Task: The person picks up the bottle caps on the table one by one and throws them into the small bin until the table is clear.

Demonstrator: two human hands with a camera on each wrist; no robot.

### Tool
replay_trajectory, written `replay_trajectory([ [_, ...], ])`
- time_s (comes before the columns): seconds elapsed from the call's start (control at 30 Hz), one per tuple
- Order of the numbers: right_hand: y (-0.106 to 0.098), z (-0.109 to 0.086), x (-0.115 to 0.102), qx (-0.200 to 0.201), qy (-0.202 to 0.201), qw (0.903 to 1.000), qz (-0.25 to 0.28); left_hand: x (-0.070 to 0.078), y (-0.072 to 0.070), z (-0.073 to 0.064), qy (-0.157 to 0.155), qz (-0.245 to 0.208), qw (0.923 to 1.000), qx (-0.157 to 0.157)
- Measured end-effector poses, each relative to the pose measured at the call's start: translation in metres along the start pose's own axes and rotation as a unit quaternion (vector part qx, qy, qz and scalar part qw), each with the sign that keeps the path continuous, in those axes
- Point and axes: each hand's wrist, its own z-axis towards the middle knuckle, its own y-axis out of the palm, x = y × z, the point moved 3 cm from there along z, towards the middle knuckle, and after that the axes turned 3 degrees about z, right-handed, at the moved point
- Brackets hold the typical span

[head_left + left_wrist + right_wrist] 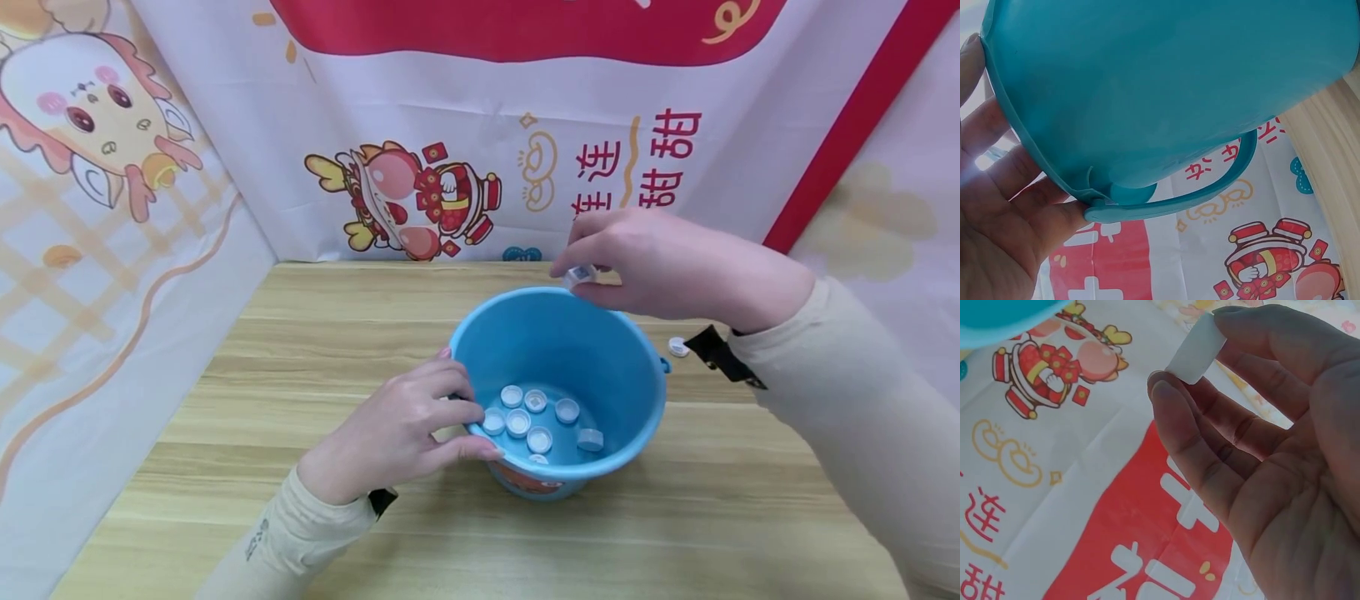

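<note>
A blue bucket (pixel 558 333) stands on the wooden table, with several white bottle caps (pixel 517 422) lying on its bottom. My left hand (pixel 405 425) grips the bucket's rim on the left side, thumb and fingers on either side of it. In the left wrist view that hand (pixel 1010 200) is at the rim, beside the bucket's handle (pixel 1179 206). Above the far rim, my right hand (pixel 645 262) pinches one white bottle cap (pixel 579 276). The right wrist view shows this cap (pixel 1199 350) held edge-on between thumb and fingertips.
Another white cap (pixel 678 347) lies on the table (pixel 315 333) to the right of the bucket, near the right sleeve's black strap (pixel 723 358). Behind the table hangs a printed cloth (pixel 450 92) with red lettering, and a second patterned cloth (pixel 112 275) hangs at the left.
</note>
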Motion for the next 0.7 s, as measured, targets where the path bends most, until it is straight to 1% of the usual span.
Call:
replay_trajectory([
  [0.17, 0.0050, 0.0038, 0.0016, -0.006, 0.000, 1.0000, -0.006, -0.0004, -0.0001, -0.0006, 0.000, -0.003, 1.0000, 0.001],
  [0.33, 0.0054, 0.0049, 0.0025, -0.005, 0.001, 1.0000, -0.006, -0.0009, 0.0001, -0.0008, 0.004, -0.004, 1.0000, 0.005],
  [0.7, 0.0064, 0.0047, 0.0021, -0.023, 0.011, 0.9997, 0.001, -0.0010, 0.0002, -0.0003, 0.006, -0.005, 1.0000, 0.005],
])
